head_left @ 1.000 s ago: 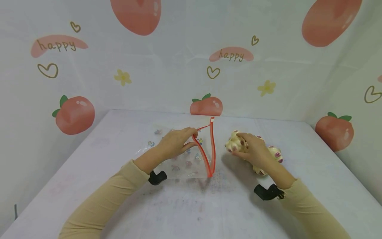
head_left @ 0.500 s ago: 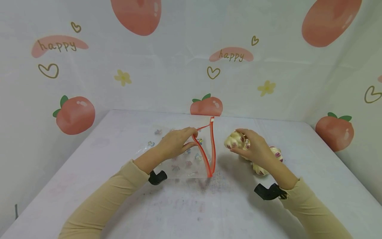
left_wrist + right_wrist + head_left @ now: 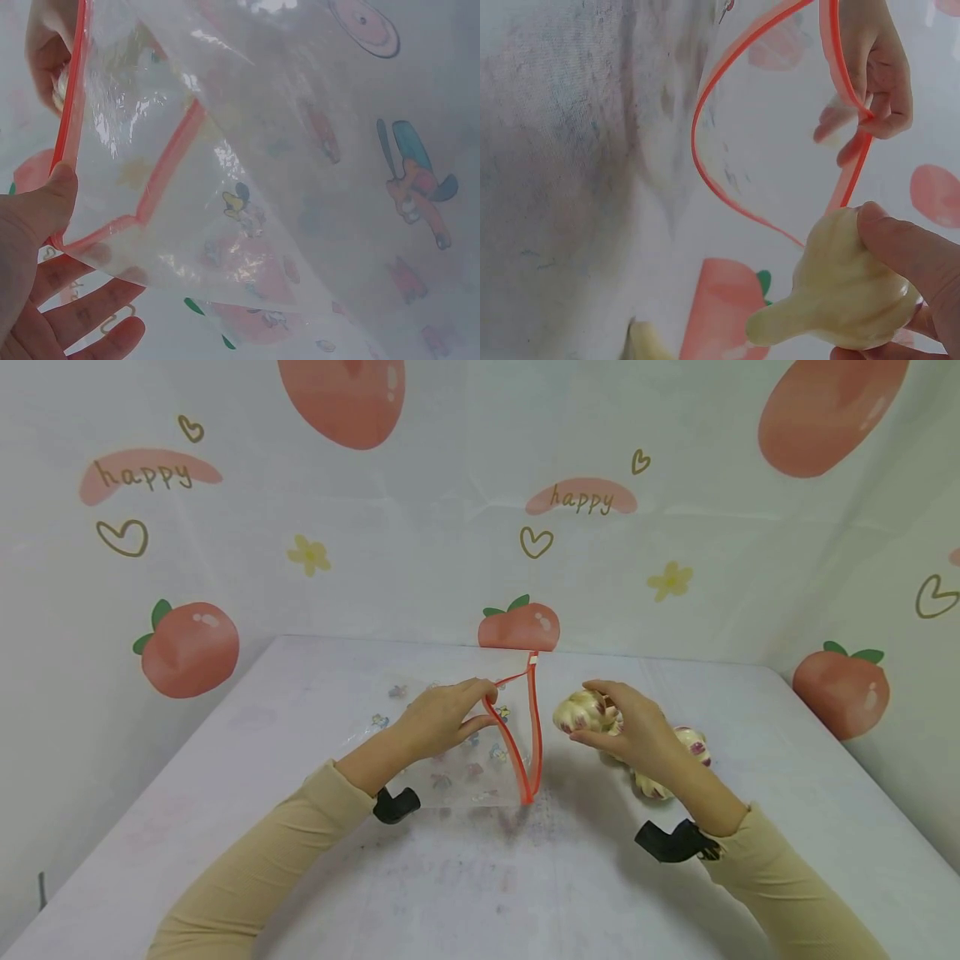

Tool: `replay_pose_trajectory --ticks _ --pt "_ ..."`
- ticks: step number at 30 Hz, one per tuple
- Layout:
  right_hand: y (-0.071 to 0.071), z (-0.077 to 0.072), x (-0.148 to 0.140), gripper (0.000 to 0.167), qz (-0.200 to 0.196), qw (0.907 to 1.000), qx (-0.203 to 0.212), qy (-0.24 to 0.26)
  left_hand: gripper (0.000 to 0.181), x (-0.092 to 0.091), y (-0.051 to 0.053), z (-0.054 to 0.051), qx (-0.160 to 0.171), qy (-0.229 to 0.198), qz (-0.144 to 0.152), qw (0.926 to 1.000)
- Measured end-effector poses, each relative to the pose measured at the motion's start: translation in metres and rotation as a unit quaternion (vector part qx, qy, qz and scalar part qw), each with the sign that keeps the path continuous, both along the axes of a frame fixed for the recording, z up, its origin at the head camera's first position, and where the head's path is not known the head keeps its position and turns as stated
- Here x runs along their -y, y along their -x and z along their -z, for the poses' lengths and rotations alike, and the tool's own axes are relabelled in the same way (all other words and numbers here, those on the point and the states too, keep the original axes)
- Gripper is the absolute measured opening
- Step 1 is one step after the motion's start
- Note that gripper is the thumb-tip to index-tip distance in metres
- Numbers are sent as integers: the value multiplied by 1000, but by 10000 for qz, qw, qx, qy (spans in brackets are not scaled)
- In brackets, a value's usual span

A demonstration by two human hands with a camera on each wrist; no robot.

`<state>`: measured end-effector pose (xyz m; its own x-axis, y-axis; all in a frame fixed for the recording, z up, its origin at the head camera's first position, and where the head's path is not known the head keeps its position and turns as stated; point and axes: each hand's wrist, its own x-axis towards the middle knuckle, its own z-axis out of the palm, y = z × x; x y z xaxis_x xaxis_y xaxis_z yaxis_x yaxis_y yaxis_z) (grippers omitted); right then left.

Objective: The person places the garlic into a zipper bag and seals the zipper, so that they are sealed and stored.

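With thumb and fingers, my left hand point(image 3: 442, 720) pinches the red-edged rim of a clear zip bag point(image 3: 465, 781) printed with small cartoon figures. The bag's mouth gapes toward the right, as the right wrist view also shows. In my right hand point(image 3: 637, 731) is a garlic bulb point(image 3: 847, 289), gripped between thumb and fingers, its stem pointing away from the palm. That bulb is just right of the bag mouth, apart from it. More garlic bulbs point(image 3: 692, 743) lie on the table behind and beside the right hand, partly hidden by it.
A white, faintly stained table point(image 3: 450, 885) lies under both hands. Behind it hangs a white backdrop point(image 3: 420, 527) printed with fruit, hearts and flowers. Dark wrist mounts point(image 3: 675, 842) sit at the cuffs of both beige sleeves.
My right hand has lifted the garlic bulb off the others and carried it a little left, closer to the bag mouth. The left hand and the bag have stayed in place.
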<state>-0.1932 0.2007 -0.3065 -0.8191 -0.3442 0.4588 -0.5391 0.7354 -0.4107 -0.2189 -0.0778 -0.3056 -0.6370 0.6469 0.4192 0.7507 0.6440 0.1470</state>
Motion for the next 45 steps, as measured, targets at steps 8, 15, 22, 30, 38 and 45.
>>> replay_pose_trajectory --ticks 8,15,22,30,38,45 --pt "0 3 9 65 -192 9993 334 -4 29 0 0 -1 6 53 -22 10000" --pt "2 5 21 65 -443 9983 368 -12 29 0 1 -1 -12 7 4 10000" --pt "4 6 32 63 -657 9975 272 20 30 -1 1 -2 -67 -12 38 10000" --pt "6 7 44 63 -625 9974 351 -118 30 -1 1 -2 -20 26 39 10000" --pt "10 9 53 60 -701 9950 673 -238 30 -1 2 -3 -129 -68 99 9998" --pt "14 11 60 56 -845 9929 813 -222 30 -2 2 -5 -192 -100 83 9997"
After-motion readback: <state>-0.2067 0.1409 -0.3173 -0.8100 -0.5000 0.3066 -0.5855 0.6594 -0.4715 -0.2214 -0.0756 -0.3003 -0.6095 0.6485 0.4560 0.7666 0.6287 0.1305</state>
